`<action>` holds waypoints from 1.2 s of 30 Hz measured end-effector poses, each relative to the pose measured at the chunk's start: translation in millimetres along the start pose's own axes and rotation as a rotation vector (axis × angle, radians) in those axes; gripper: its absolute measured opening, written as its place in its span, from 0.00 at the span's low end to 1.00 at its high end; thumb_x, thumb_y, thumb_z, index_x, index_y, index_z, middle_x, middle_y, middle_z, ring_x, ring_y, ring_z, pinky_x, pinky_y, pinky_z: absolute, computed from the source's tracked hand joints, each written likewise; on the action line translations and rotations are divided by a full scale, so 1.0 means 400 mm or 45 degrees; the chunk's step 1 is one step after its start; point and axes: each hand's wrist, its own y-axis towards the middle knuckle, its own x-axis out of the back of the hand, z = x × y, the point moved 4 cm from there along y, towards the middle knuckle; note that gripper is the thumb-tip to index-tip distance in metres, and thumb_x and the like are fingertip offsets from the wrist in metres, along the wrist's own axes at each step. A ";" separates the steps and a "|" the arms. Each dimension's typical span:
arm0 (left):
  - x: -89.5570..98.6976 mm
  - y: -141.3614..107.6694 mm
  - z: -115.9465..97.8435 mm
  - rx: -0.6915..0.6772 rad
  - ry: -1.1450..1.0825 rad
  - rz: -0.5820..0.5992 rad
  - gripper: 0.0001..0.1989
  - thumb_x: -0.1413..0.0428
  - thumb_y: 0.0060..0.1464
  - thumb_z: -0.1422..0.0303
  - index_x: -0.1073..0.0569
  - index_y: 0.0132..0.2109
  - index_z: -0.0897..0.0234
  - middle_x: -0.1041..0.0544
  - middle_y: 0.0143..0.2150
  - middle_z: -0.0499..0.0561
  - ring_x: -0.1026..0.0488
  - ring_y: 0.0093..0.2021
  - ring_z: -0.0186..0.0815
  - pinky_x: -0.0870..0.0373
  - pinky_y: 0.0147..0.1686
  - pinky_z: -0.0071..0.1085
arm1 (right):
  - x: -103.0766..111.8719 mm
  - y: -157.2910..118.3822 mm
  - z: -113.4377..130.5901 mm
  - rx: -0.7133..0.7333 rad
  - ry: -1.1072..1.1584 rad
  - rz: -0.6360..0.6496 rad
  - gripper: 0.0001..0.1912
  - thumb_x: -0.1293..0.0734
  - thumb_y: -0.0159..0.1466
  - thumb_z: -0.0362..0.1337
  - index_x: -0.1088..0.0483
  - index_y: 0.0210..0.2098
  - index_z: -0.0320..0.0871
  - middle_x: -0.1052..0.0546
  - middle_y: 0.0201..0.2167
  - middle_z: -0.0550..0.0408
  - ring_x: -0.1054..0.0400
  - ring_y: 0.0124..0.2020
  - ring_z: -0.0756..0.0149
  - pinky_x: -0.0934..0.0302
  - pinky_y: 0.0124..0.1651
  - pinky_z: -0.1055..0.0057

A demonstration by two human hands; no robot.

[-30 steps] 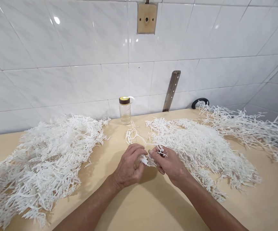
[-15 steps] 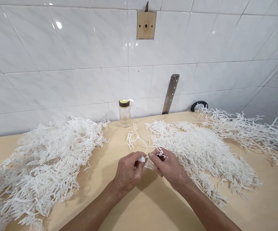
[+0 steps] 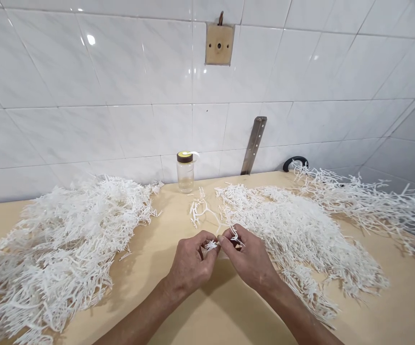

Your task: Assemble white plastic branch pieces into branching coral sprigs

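Note:
My left hand (image 3: 194, 258) is closed, with thumb and fingers pinching small white branched pieces (image 3: 212, 245) whose tips poke out by the forefinger. Close against it, my right hand (image 3: 247, 256) pinches a white branched sprig (image 3: 234, 233) that looks like plastic. The fingertips of both hands almost touch. Just beyond them, a larger forked white sprig (image 3: 206, 209) reaches away over the tabletop; whether it joins the piece in my right hand I cannot tell. The exact grip points are hidden by my fingers.
A big heap of white branched pieces (image 3: 67, 235) lies left, another heap (image 3: 297, 230) right, and longer loose branches (image 3: 365, 196) back right. A clear bottle (image 3: 185, 175) and an upright metal strip (image 3: 254, 146) stand by the tiled wall (image 3: 121, 62). A black curved handle (image 3: 295, 162) is behind.
My hands have come closer together, with the right hand shifting slightly left toward the left hand. The short tips that hung between them no longer show there. The view has tilted slightly.

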 end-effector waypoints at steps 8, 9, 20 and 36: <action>-0.016 0.009 0.037 0.255 -0.301 0.097 0.16 0.37 0.49 0.57 0.23 0.38 0.65 0.32 0.19 0.45 0.37 0.18 0.28 0.43 0.18 0.24 | 0.005 0.000 0.009 -0.046 0.027 0.056 0.12 0.36 0.63 0.44 0.34 0.27 0.45 0.29 0.24 0.57 0.37 0.26 0.66 0.43 0.29 0.71; -0.018 0.010 0.041 0.303 -0.361 0.099 0.17 0.37 0.48 0.56 0.23 0.38 0.65 0.32 0.18 0.45 0.37 0.17 0.29 0.44 0.17 0.23 | 0.005 0.000 0.007 -0.051 0.043 0.046 0.12 0.36 0.63 0.44 0.35 0.27 0.45 0.30 0.23 0.58 0.38 0.26 0.67 0.44 0.28 0.71; -0.017 0.008 0.073 0.565 -0.527 0.014 0.15 0.36 0.44 0.60 0.27 0.34 0.65 0.31 0.22 0.43 0.41 0.16 0.24 0.50 0.13 0.21 | -0.016 -0.001 -0.002 -0.075 0.116 0.127 0.12 0.33 0.60 0.44 0.35 0.26 0.44 0.35 0.20 0.61 0.42 0.23 0.70 0.47 0.26 0.73; -0.012 0.018 0.080 0.511 -0.730 -0.037 0.21 0.30 0.38 0.57 0.33 0.29 0.65 0.29 0.23 0.46 0.32 0.24 0.30 0.35 0.26 0.27 | -0.019 -0.001 0.004 -0.139 0.379 0.400 0.13 0.32 0.61 0.46 0.27 0.39 0.42 0.25 0.26 0.57 0.42 0.17 0.75 0.45 0.19 0.75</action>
